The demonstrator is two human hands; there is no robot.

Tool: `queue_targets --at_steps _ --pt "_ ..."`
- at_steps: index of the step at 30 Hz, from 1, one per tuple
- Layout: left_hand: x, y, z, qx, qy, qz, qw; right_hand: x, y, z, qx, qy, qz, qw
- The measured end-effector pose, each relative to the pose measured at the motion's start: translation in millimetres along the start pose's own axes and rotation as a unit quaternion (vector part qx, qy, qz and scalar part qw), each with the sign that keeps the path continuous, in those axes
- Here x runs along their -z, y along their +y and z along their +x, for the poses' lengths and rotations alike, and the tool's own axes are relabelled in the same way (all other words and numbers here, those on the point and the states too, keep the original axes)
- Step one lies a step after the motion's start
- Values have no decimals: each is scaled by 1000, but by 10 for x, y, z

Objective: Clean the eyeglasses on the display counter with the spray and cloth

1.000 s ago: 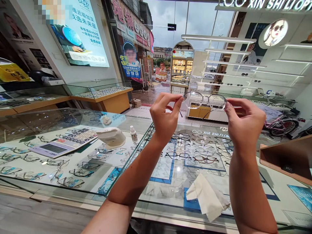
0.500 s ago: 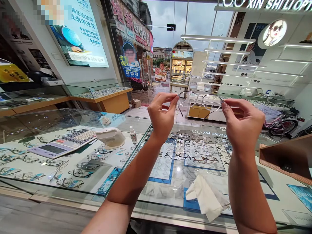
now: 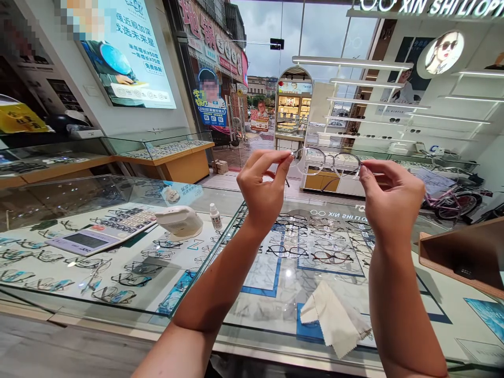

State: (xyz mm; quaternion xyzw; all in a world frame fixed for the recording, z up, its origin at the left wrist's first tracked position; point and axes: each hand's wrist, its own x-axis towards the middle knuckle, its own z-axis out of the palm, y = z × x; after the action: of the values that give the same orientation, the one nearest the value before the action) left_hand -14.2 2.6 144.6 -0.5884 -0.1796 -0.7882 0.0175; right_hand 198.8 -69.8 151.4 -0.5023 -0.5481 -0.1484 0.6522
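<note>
While the counter [image 3: 255, 320] is filling most of the lower view, w/ rows of frames [image 3: 289, 252] showing through its glass, a poster [image 3: 134, 58] is hanging upper L. A bike [image 3: 457, 202] is standing far R in the bg. On the counter's L part, a calculator [image 3: 84, 239] is lying at a slant, screen end toward lower L, keys toward upper R; just beside its R end a white device [image 3: 181, 223] is sitting. A pale cloth [image 3: 334, 317] is lying rumpled on the R part, toward the near edge.

The L hand [image 3: 262, 178] is pinching w/ thumb & index, tips closed on one end of the glasses [image 3: 329, 157]; the R hand [image 3: 394, 189] is doing the same at the other end, its other fingers curling loosely. The glasses are hanging in the air btwn the hands, above the counter, bridge abt midway. Their long axis is running L–R across the view, close to level, R end dipping a little. Thin dark temple bits are showing below the rims, slanting down; can't tell which way the lens fronts are facing. A small bottle [image 3: 216, 216] is standing upright near the white device.
</note>
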Motion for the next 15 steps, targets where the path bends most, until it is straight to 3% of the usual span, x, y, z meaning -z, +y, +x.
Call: queue_targets --at_steps 15 --pt "3 18 10 -7 6 -8 1000 -3 2 0 9 5 -1 1000"
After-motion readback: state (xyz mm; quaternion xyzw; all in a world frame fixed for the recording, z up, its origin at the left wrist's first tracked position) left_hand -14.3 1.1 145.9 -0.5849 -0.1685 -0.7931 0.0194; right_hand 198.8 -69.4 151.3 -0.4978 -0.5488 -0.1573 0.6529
